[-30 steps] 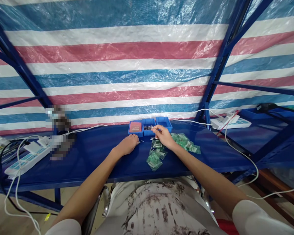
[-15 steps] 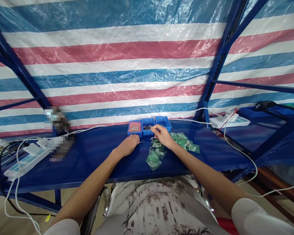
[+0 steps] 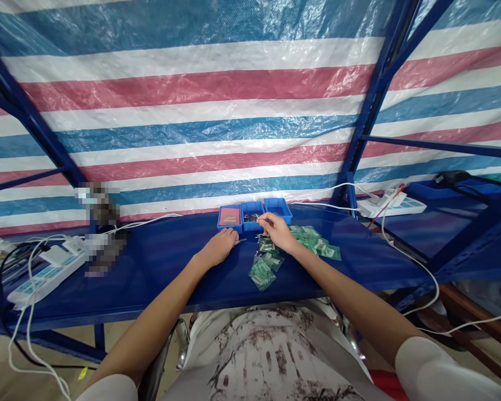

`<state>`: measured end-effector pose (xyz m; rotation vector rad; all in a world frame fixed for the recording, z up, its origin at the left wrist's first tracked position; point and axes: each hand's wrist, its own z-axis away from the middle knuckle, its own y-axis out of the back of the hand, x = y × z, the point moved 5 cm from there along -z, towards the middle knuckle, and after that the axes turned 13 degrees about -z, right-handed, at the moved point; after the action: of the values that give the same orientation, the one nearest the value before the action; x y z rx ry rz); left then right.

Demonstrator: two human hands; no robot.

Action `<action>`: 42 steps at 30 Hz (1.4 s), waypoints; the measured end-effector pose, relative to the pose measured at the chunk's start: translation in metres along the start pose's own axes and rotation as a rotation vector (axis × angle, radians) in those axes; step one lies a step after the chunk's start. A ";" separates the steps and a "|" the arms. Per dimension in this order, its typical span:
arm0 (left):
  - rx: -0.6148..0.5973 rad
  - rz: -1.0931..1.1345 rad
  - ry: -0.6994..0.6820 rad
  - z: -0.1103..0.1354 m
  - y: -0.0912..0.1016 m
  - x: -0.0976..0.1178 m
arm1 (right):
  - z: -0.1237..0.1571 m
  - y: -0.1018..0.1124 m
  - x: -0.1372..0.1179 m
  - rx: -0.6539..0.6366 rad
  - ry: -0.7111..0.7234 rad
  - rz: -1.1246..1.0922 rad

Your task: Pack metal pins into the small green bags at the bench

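Observation:
On the blue table, my left hand (image 3: pixel 217 248) is closed, its fingers curled down near the surface. Thin metal pieces (image 3: pixel 241 240) stick out from its fingertips to the right. My right hand (image 3: pixel 276 230) pinches at the front edge of the middle blue bin (image 3: pixel 247 226), which holds several small dark and silvery metal parts (image 3: pixel 251 218). What lies in the pinch looks like a small thin metal piece, mostly hidden by the fingers. Below and beside this hand lie several green-tinted plastic packets (image 3: pixel 262 273) with small parts inside.
Left of the middle bin stands a blue bin with a pink lining (image 3: pixel 230 216); another blue bin (image 3: pixel 278 208) is on its right. White power strips (image 3: pixel 45 278) with cables lie at both sides. A striped tarp (image 3: pixel 217 128) hangs behind the blue table (image 3: pixel 158 278).
Both hands stay almost in place. The thin metal pieces at my left fingertips have tilted slightly upward.

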<state>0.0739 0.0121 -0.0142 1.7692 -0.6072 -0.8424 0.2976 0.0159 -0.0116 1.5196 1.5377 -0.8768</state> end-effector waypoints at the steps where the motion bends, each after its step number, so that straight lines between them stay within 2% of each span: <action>1: -0.002 -0.001 0.000 0.000 0.000 0.000 | 0.000 0.000 0.000 -0.002 0.001 0.004; 30: -0.001 0.068 0.005 0.001 0.006 0.002 | 0.001 -0.001 -0.002 -0.010 -0.005 0.021; 42: 0.035 0.018 -0.020 0.000 0.008 0.004 | 0.000 -0.001 -0.001 0.006 -0.004 0.016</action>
<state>0.0765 0.0060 -0.0075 1.7859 -0.6532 -0.8421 0.2962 0.0151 -0.0108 1.5319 1.5193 -0.8749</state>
